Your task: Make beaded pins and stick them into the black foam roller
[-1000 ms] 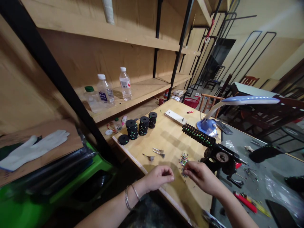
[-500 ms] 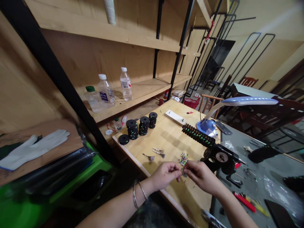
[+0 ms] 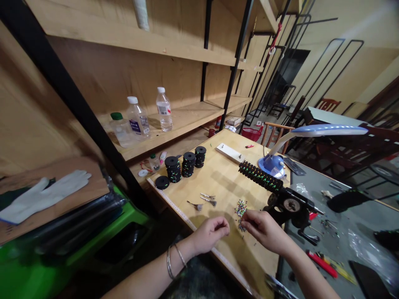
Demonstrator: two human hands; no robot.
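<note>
My left hand hovers over the table's near edge, its fingers curled and thumb against them. Whatever may be in that pinch is too small to make out. To its right, my right hand is closed in a pinch at the near end of a pile of small multicoloured beads. Its fingertips hide what they hold, if anything. Some small dark pieces lie below the beads. Beyond my right hand stands a clamped black winder, carrying a ridged black rod with green and orange bits along it.
Stacked black spools stand at the table's far left, near small feathery bundles. A blue desk lamp is behind the rod. Red-handled tools lie on the grey mat to the right. Bottles stand on the shelf.
My left hand has drawn away to the left from my right hand, opening a gap between them. My right hand has stayed nearly in place by the beads.
</note>
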